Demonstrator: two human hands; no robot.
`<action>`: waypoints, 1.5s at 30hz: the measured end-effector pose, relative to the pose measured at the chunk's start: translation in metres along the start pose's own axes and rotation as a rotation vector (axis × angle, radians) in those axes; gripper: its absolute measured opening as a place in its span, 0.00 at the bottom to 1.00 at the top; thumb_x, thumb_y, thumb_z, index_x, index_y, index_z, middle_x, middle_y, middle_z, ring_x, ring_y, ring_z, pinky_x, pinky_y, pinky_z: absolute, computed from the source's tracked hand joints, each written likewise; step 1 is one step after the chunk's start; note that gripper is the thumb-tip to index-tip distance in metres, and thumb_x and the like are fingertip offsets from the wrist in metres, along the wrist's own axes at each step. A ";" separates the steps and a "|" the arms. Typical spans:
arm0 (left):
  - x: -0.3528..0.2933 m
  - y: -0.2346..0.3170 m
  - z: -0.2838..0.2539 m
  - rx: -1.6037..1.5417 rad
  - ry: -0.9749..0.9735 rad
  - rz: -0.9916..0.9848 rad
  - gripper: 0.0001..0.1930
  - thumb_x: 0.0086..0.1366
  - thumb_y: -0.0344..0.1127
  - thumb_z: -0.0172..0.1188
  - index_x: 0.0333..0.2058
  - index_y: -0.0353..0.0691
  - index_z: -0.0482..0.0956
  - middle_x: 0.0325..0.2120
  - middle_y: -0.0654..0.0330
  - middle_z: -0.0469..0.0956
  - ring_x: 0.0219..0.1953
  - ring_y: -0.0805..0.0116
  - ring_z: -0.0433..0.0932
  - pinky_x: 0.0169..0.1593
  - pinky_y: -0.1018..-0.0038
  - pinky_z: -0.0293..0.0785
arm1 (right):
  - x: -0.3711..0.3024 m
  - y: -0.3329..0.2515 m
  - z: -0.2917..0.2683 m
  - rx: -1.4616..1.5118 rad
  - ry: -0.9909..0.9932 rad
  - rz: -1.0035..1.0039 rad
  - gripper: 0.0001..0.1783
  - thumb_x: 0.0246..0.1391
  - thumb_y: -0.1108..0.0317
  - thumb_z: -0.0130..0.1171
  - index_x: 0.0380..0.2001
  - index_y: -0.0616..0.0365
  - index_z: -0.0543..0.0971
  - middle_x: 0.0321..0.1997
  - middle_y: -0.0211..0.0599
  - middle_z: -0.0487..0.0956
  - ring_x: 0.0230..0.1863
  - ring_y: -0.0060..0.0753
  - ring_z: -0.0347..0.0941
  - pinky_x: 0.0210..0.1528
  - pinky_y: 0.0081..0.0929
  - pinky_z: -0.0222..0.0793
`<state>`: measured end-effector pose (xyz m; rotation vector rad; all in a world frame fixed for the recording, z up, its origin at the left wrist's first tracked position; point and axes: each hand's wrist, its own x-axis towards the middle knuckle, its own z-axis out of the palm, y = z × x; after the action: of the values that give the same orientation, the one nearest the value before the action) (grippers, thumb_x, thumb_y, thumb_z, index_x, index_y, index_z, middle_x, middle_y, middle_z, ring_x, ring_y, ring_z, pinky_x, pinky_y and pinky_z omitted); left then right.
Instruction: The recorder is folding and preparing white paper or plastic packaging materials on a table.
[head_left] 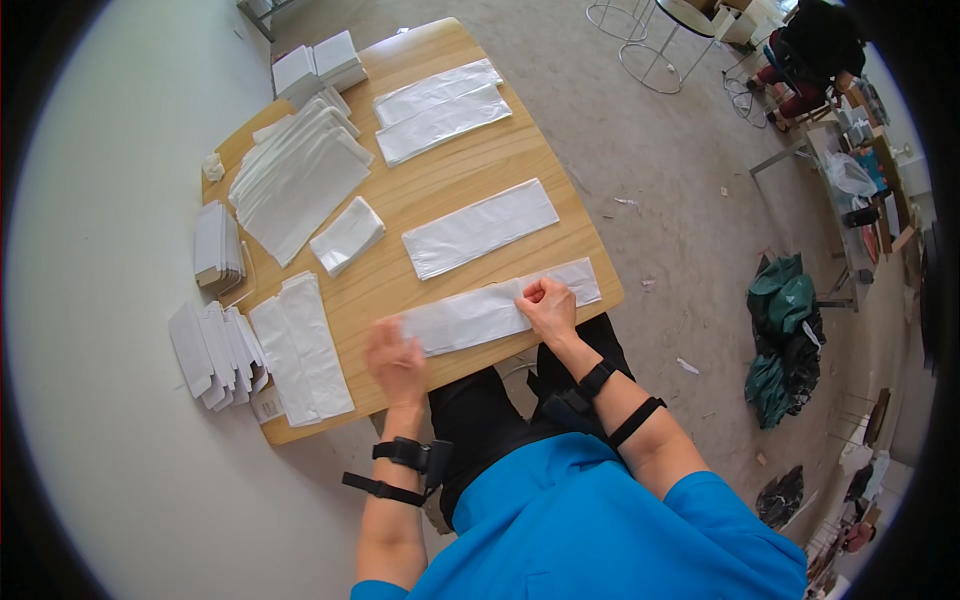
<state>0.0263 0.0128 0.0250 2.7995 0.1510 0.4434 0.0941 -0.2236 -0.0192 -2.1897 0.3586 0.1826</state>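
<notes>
A long strip of thin white folded sheet lies along the table's near edge, its surface smooth with light creases. My right hand is closed in a pinch at the strip's upper side, right of its middle. At the strip's left end is my left hand, its fingers smeared by motion, so their grip does not show. Just beyond lies another folded white strip. Left of my left hand, a folded white stack reaches the table's edge.
The wooden table also carries a fanned pile of white sheets, a small white packet stack, white boxes and flattened white cartons. Green and black bags lie on the floor at right; a person sits far right.
</notes>
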 end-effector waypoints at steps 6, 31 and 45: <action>0.005 0.089 0.047 -0.670 -0.374 -0.031 0.06 0.57 0.26 0.58 0.35 0.36 0.77 0.32 0.53 0.74 0.39 0.53 0.74 0.44 0.63 0.72 | 0.000 0.003 0.001 -0.002 0.012 -0.036 0.10 0.39 0.64 0.65 0.24 0.60 0.80 0.23 0.42 0.81 0.28 0.41 0.80 0.34 0.34 0.75; 0.011 0.071 0.073 -0.788 -0.559 -0.060 0.07 0.56 0.37 0.64 0.32 0.42 0.84 0.32 0.59 0.79 0.40 0.61 0.75 0.42 0.71 0.74 | -0.041 0.004 -0.011 0.179 -0.044 -0.246 0.10 0.50 0.75 0.60 0.37 0.61 0.75 0.28 0.38 0.81 0.24 0.26 0.77 0.28 0.23 0.72; 0.011 0.067 0.073 -0.880 -0.606 -0.115 0.11 0.54 0.25 0.56 0.34 0.40 0.85 0.32 0.57 0.80 0.37 0.61 0.78 0.41 0.71 0.77 | -0.045 0.002 -0.011 0.246 -0.089 -0.086 0.14 0.43 0.71 0.65 0.33 0.61 0.74 0.28 0.38 0.80 0.27 0.31 0.78 0.33 0.26 0.74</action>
<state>0.0632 -0.0698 -0.0173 1.9215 -0.0230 -0.3182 0.0505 -0.2253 -0.0023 -1.9432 0.2237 0.1779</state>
